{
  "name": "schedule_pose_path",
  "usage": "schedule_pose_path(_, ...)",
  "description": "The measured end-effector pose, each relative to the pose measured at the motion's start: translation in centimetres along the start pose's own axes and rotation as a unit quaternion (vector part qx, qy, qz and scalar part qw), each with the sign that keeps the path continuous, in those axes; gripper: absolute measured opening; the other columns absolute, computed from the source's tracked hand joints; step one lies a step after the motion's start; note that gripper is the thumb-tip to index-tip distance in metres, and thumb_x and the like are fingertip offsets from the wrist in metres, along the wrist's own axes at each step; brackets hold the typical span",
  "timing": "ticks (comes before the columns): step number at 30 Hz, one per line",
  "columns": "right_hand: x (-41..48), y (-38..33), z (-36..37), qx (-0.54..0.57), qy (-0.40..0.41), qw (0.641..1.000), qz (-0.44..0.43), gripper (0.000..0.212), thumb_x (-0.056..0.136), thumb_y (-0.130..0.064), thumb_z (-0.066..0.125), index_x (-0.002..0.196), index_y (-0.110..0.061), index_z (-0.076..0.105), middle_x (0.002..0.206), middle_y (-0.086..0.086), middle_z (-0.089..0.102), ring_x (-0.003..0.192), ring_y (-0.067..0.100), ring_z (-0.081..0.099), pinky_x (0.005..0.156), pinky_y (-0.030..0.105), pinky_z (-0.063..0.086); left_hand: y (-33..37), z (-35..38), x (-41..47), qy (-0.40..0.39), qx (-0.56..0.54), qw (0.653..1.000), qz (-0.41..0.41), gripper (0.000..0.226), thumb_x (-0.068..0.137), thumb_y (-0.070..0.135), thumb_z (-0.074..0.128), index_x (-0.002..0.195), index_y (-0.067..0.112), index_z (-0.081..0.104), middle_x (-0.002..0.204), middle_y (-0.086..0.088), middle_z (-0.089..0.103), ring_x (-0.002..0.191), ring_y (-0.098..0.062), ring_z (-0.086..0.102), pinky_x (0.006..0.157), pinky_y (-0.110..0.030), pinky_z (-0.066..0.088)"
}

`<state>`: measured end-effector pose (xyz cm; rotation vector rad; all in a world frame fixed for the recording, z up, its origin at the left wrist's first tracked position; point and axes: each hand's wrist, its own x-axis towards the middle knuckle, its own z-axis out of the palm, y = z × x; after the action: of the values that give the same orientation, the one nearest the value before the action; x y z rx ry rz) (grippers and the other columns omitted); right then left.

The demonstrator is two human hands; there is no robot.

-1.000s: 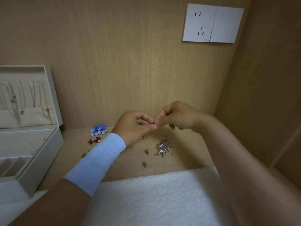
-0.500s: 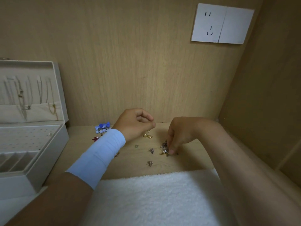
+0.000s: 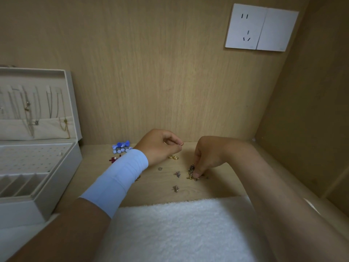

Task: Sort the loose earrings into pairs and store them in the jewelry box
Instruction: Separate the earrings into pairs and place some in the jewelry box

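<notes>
Nearest, my right hand point(image 3: 207, 157) pinches into the tangled earring pile point(image 3: 191, 170) on the shelf point(image 3: 151, 193); tiny, light, snag-prone, so I'd lift one by its hook; beyond, left hand point(image 3: 158, 146) pinches a thin hoop point(image 3: 181, 144); jewelry box point(image 3: 56, 167) open, far left.

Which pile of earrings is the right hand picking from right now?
The mixed silver-and-gold heap touched by the right hand; the blue cluster, red piece and gold hoops lie apart to its left.
</notes>
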<state>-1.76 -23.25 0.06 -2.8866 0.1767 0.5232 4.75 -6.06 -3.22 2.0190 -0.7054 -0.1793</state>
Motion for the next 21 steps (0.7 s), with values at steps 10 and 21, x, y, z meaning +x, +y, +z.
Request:
schedule_pose_path(10, -1.0, 0.8, -1.1, 0.073, 0.02, 0.996, -0.055, 0.021, 0.083, -0.039, 0.079, 0.074, -0.02, 0.075, 0.055, -0.015, 0.066, 0.048, 0.0, 0.049, 0.058, 0.019, 0.04, 0.3, 0.0, -0.2, -0.049, -0.013, 0.999, -0.006, 0.007, 0.083, 0.02, 0.074, 0.089, 0.024, 0.076, 0.086, 0.004, 0.075, 0.08, -0.012, 0.07, 0.083, -0.027, 0.055)
schedule_pose_path(21, -0.2, 2.0, -0.3, 0.291, 0.067, 0.95, -0.093, 0.018, 0.096, -0.029, 0.066, 0.086, -0.016, 0.074, 0.074, -0.004, 0.068, 0.055, 0.009, 0.05, 0.047, 0.023, 0.031, 0.4, -0.5, -0.2, -0.082, -0.136, 0.986, -0.05, 0.017, 0.083, 0.016, 0.077, 0.099, 0.013, 0.07, 0.093, -0.005, 0.077, 0.076, -0.014, 0.07, 0.059, -0.023, 0.055)
